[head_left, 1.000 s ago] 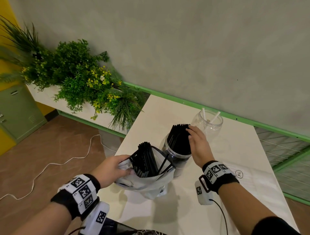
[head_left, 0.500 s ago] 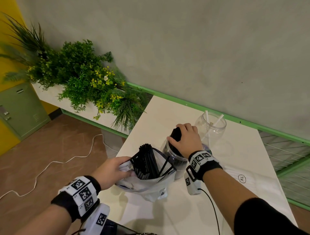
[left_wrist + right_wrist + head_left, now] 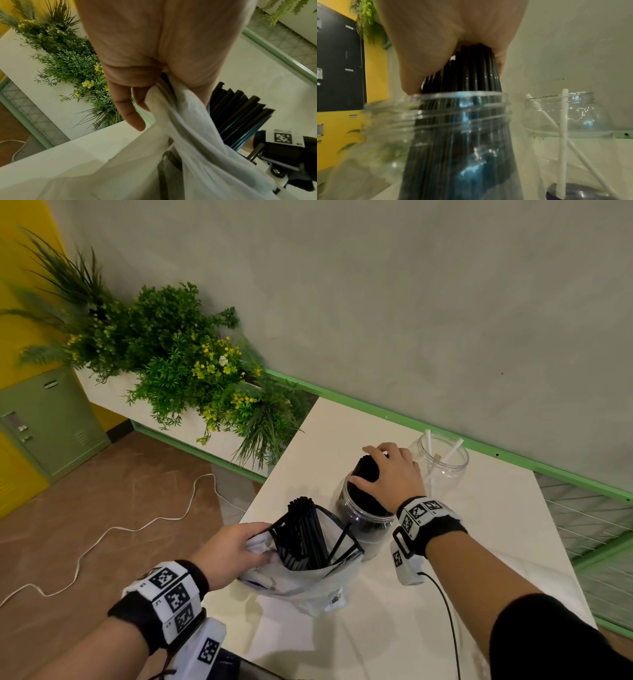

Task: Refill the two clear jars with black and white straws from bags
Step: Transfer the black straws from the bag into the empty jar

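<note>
A clear jar (image 3: 363, 520) packed with black straws (image 3: 367, 470) stands mid-table. My right hand (image 3: 387, 470) is cupped over the tops of those straws, thumb and fingers curled round the bundle (image 3: 476, 70). Behind it to the right stands a second clear jar (image 3: 443, 463) holding a few white straws (image 3: 563, 135). My left hand (image 3: 236, 549) grips the bunched rim of a white plastic bag (image 3: 301, 587) with black straws (image 3: 303, 535) sticking up out of it. The left wrist view shows its fingers clamped on the bag's plastic (image 3: 180, 108).
The white table (image 3: 496, 542) ends close on the left, above a brown floor with a white cable (image 3: 102, 542). A planter of green plants (image 3: 178, 364) stands at the left of the wall. A flat white bag lies at the table's right (image 3: 534, 570).
My right hand moved from the side of the straw tops to over them and closed round the bundle. The left hand and bag stayed put.
</note>
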Demonstrator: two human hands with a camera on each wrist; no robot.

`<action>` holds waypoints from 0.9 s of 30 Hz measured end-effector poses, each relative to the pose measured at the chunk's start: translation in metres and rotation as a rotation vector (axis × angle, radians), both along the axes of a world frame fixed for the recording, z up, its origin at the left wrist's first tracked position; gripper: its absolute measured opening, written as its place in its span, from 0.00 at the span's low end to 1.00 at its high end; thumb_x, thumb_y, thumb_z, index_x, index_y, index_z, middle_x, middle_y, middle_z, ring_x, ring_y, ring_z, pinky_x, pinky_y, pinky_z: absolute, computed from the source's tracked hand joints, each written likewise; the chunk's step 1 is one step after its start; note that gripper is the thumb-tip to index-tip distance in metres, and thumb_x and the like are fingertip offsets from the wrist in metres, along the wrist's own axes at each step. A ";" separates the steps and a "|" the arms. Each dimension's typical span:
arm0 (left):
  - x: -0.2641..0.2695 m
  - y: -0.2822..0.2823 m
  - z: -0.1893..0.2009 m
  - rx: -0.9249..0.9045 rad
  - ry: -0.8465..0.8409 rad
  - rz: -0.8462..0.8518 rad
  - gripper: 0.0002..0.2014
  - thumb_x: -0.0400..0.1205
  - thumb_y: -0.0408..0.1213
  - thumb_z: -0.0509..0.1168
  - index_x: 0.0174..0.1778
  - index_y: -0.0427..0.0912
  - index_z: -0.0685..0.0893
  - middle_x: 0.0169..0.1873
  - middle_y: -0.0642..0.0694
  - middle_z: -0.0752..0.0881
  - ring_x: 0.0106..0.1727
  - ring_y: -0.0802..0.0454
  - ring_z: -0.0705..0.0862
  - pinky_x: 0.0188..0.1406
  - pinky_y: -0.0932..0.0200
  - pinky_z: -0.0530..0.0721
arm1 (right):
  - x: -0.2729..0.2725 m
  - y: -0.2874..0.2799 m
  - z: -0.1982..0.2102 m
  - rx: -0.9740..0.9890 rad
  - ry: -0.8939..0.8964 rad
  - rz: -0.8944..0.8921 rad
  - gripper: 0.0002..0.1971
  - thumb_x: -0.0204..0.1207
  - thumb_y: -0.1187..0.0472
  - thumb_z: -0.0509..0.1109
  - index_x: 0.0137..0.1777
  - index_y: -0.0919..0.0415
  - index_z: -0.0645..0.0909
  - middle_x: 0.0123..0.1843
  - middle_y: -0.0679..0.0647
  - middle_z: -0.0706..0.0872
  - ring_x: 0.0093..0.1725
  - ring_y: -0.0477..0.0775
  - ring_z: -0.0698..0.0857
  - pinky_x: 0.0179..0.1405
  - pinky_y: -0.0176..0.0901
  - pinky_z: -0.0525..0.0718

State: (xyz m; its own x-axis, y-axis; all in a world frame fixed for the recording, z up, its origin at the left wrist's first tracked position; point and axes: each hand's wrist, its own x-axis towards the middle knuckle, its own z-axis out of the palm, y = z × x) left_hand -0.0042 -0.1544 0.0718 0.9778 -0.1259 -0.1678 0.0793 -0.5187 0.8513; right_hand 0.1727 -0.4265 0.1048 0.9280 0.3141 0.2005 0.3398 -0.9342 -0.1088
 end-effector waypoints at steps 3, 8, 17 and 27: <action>-0.001 0.000 0.001 0.019 0.004 -0.009 0.11 0.76 0.42 0.73 0.53 0.55 0.86 0.45 0.47 0.90 0.52 0.45 0.85 0.51 0.47 0.83 | 0.002 0.002 -0.001 -0.015 0.040 0.008 0.31 0.72 0.32 0.65 0.72 0.46 0.72 0.68 0.50 0.77 0.66 0.57 0.75 0.60 0.53 0.79; 0.000 0.001 0.000 0.013 0.001 -0.007 0.11 0.75 0.45 0.73 0.52 0.53 0.86 0.43 0.47 0.89 0.46 0.47 0.84 0.45 0.55 0.81 | 0.001 0.005 -0.005 0.154 -0.121 0.107 0.24 0.72 0.41 0.72 0.60 0.58 0.82 0.54 0.53 0.80 0.56 0.57 0.75 0.57 0.52 0.80; 0.000 0.001 0.000 0.000 -0.009 -0.020 0.07 0.75 0.43 0.72 0.48 0.51 0.86 0.41 0.41 0.87 0.39 0.55 0.79 0.40 0.59 0.76 | 0.012 0.013 0.000 -0.095 0.034 0.079 0.27 0.74 0.35 0.64 0.69 0.49 0.74 0.64 0.52 0.79 0.61 0.60 0.76 0.58 0.56 0.81; 0.000 0.000 0.003 0.064 -0.026 -0.010 0.04 0.76 0.37 0.72 0.46 0.49 0.85 0.39 0.40 0.86 0.35 0.56 0.74 0.33 0.66 0.71 | 0.016 0.019 -0.001 0.121 -0.005 0.075 0.19 0.79 0.45 0.64 0.66 0.53 0.77 0.63 0.53 0.79 0.62 0.60 0.76 0.59 0.57 0.79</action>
State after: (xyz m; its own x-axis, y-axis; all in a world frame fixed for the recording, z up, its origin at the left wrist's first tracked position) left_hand -0.0045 -0.1539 0.0746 0.9807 -0.1254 -0.1502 0.0521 -0.5728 0.8180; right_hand 0.1884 -0.4079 0.1038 0.9014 0.3563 0.2460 0.4095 -0.8861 -0.2170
